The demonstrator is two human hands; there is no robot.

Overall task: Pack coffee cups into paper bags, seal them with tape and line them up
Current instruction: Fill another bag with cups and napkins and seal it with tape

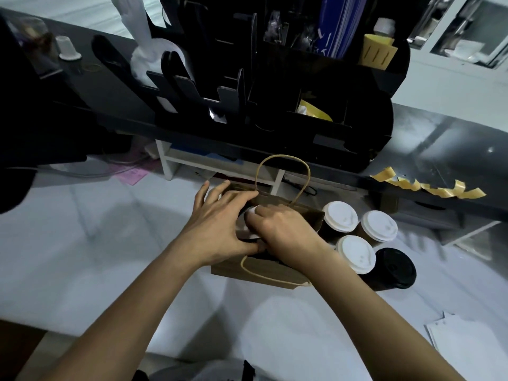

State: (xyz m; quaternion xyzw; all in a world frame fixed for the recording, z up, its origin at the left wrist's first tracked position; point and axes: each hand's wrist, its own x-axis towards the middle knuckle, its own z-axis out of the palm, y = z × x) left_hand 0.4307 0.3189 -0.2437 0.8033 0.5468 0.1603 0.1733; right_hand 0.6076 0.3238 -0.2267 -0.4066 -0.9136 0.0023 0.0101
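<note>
Together both hands work at the mouth of the brown paper bag (275,273) on the white bench (110,243): the left hand (220,226) spreads loose fingers over its rim, the right hand (277,226) curls its grip round a white-lidded cup (251,213) inside, four more cups (357,237) standing just beside the bag's right.

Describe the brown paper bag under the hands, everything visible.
The brown paper bag looks like kraft paper and stands open-topped on the pale counter, with two twisted paper handles: the far one arching upright, the near one flopped over its front. The left hand spreads over its mouth, thumb at the near rim; the right hand reaches in, lowering a white-lidded cup. Four more lidded cups stand close on its right.
</note>
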